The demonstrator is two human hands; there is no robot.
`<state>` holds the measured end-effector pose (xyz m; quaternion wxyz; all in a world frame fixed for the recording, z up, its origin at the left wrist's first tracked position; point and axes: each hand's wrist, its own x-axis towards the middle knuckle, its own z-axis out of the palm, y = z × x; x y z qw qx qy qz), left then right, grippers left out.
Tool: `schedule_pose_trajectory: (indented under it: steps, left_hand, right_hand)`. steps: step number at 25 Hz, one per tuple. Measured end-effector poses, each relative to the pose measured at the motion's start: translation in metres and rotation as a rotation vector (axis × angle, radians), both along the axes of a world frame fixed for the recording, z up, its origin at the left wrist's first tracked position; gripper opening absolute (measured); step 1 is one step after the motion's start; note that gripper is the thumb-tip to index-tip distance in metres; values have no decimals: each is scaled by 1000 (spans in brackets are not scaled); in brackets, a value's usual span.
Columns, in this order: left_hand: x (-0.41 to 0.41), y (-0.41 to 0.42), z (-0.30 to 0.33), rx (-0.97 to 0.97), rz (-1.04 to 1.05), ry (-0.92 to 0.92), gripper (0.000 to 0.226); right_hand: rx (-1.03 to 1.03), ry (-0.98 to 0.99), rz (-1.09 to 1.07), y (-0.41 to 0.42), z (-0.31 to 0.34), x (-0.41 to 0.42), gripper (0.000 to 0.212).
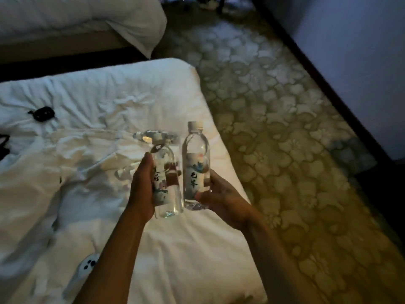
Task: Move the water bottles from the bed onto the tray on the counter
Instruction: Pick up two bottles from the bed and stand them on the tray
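Observation:
I hold two clear, labelled water bottles upright above the white bed (105, 110). My left hand (141, 187) grips the left bottle (167, 183) around its middle. My right hand (221, 198) holds the right bottle (195, 170), which has a white cap, from below and behind. Two more bottles lie on the bedding: one (151, 136) just beyond the held pair, another (123, 173) partly hidden to the left of my left hand. The tray and counter are out of view.
A small black object (42, 113) and a black strap (4, 143) lie at the bed's left. A white controller (88, 264) rests near the front. A second bed (76, 20) stands beyond. Patterned carpet (274, 106) runs along a wall (350, 51) on the right.

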<state>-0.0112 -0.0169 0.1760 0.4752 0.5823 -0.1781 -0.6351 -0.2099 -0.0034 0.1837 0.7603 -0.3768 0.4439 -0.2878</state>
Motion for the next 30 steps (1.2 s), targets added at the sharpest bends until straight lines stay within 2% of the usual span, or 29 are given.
schedule_pose_trajectory:
  steps: [3,6,9,12,14,16,18,20,24,30]
  left_hand:
    - [-48,-15,61,-69,-218,100,64]
    - [-118,-20,124,-190,-403,95,60]
    - [-202,-8,174,-316,-590,78,45]
    - [-307,22,208,-490,-824,15,21]
    - [-379,52,223,-624,-924,-41,45]
    - [-454,85,233,-723,-966,-36,63]
    - [-518,115,240,-790,-971,-11,67]
    - [-588,149,250,-814,-1007,40,68]
    - [-705,201,275,-889,-1091,111,54]
    - [-832,231,287,-951,-1175,127,58]
  right_hand:
    - [-57,-52,-143,13,49,-45,61]
    - [-124,-68,-394,35,97,-102,60]
    - [-186,2,-642,63,140,-167,55]
    - [-301,118,-807,105,174,-256,51]
    - [-372,188,-889,144,192,-320,47]
    - [-408,237,-987,188,207,-386,44]
    - [-409,269,-1055,225,218,-439,52]
    - [-409,312,-1115,269,229,-499,57]
    - [-421,348,-1242,329,257,-597,48]
    - [-388,475,-1370,359,265,-700,55]
